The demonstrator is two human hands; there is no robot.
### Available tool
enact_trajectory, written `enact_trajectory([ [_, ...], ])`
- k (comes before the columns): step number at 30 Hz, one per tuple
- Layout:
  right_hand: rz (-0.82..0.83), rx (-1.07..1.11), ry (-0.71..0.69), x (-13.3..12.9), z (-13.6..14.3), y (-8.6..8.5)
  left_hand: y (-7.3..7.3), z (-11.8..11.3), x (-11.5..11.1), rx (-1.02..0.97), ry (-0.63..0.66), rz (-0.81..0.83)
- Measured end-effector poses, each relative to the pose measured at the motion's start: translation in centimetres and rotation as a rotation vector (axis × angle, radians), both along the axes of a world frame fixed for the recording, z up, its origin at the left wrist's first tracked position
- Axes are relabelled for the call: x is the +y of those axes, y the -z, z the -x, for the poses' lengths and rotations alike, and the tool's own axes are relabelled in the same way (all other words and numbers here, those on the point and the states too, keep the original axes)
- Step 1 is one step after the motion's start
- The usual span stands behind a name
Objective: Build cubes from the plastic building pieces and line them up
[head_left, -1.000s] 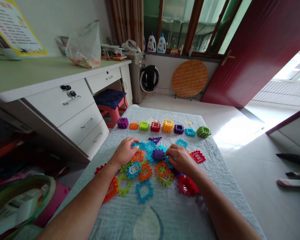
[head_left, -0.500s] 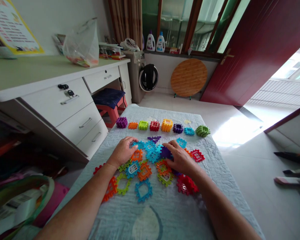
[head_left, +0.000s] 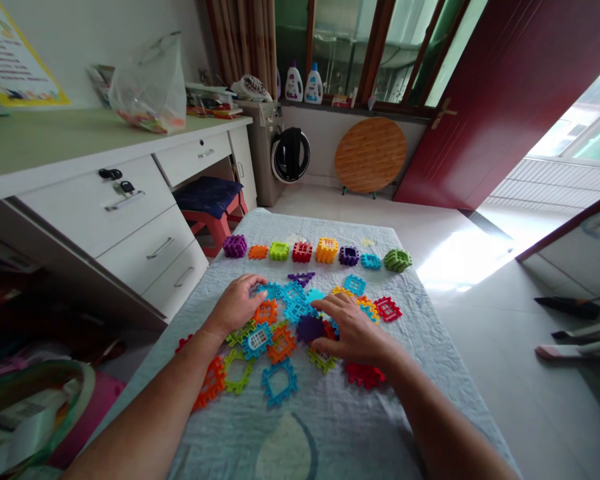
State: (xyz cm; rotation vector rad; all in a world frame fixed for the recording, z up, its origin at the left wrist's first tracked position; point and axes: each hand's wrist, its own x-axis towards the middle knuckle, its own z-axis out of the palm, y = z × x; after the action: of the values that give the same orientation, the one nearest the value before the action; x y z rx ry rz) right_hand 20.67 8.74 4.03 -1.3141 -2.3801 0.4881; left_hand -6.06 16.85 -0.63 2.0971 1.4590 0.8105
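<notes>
My left hand rests at the left of a loose pile of plastic interlocking building pieces, its fingers apart. Its fingertips are beside a blue piece and an orange window piece. Over the right part of the pile, my right hand has its fingers spread, with a dark purple piece between thumb and fingertips but not visibly gripped. The palm hides some pieces beneath it. Light blue pieces lie between the hands. Nearer me are a blue frame, a green frame and a red piece.
A row of pieces sorted by colour, including a yellow stack and a purple stack, runs along the far side of the cloth-covered table. A white desk stands at left, with a stool beside it.
The dark purple piece has shifted left and nearer me. My right hand has moved slightly toward me, its fingers wider, and yellow pieces show behind it. The view has turned a little right.
</notes>
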Motion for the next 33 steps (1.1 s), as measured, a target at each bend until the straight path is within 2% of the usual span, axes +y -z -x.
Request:
enact_trajectory([
  [4, 0.042, -0.008, -0.004, 0.0, -1.7, -0.7, -0.2, 0.1, 0.0, 0.000, -0.002, -0.007],
  [8, 0.142, -0.125, 0.015, 0.2, -4.1, -1.1, 0.0, 0.0, 0.0, -0.008, -0.001, 0.002],
  [11, 0.160, -0.163, 0.026, 0.3, -4.2, -0.8, 0.2, 0.1, 0.0, -0.002, -0.001, -0.002],
  [15, 0.148, -0.075, 0.016, 0.9, -4.0, -0.4, 0.3, 0.1, 0.1, 0.025, -0.002, -0.004],
  [22, 0.083, 0.169, 0.317, 2.2, -5.0, 1.6, 0.0, 0.0, 0.0, 0.026, 0.003, -0.012],
  [27, 0.023, 0.194, 0.393, 2.7, -4.7, 3.0, -0.2, -0.1, -0.1, 0.032, -0.001, -0.005],
  [30, -0.089, 0.119, 0.385, 2.5, -5.8, 2.3, -0.1, 0.0, -0.1, 0.032, -0.001, 0.004],
  [33, 0.000, -0.023, 0.270, 1.6, -7.4, 0.7, 0.2, 0.1, 0.0, 0.028, 0.011, 0.018],
])
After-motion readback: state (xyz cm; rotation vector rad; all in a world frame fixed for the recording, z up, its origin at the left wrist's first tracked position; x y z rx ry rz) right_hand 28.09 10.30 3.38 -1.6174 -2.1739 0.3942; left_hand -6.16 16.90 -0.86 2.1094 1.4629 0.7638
